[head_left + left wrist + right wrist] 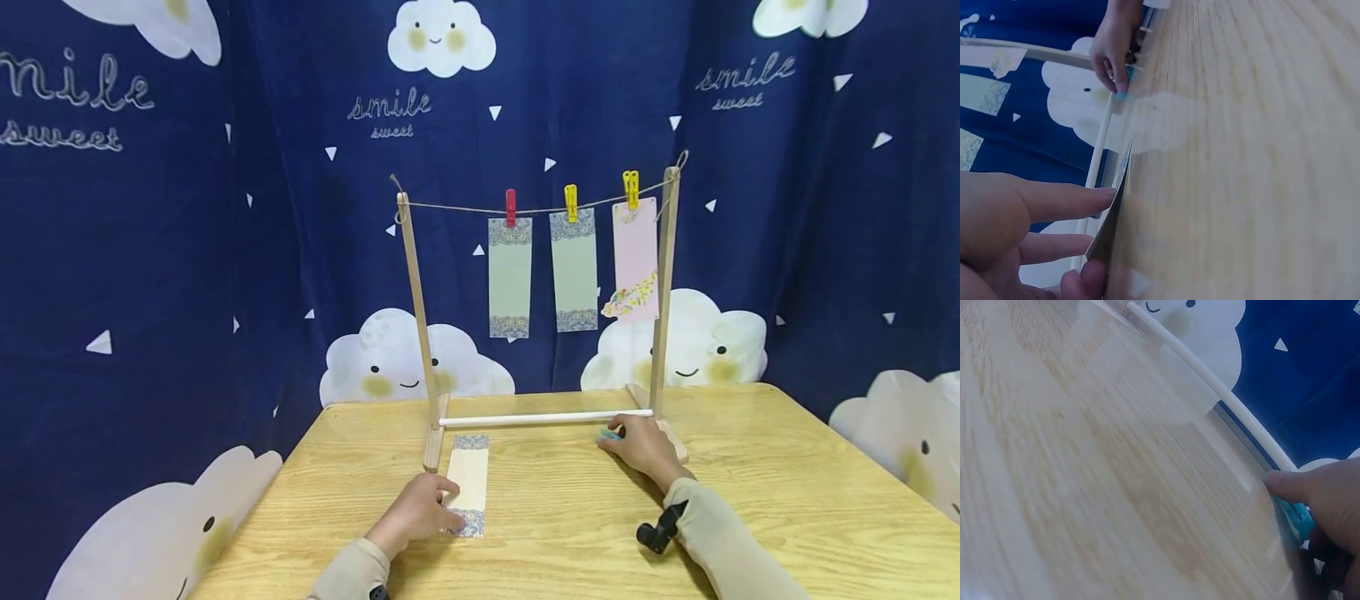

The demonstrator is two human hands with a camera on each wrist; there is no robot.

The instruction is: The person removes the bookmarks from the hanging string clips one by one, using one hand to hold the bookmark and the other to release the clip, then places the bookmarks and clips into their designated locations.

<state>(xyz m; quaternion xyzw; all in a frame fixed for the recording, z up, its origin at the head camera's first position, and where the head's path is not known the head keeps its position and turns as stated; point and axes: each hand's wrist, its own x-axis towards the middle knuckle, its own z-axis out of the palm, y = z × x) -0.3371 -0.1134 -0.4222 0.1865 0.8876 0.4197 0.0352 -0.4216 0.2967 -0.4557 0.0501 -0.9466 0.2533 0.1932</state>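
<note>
Your left grip (422, 508) pinches the cream card (470, 482) by its left side on the worktop (558, 508), long axis running away from you, while your farther right grip (642, 442) pinches a mostly hidden, probably teal clip (1303, 519).

Wooden stand (417, 308): pale tan, white low bar (546, 419).
Card in front of stand (469, 479): cream, lacy blue ends.
Left card (510, 279) and middle card (575, 271) on stand: pale green, lacy blue ends.
Card by stand's right post (635, 246): pink, yellow flowers.
Clips on stand: one red clip (511, 208), two yellow clips (572, 203).
Small thing near stand's right foot (1300, 522): blue-green.
Table under stand (547, 500): yellow-brown, wavy wood lines.
Curtain behind stand (337, 250): dark blue, white clouds (442, 60), white triangles (494, 112).
</note>
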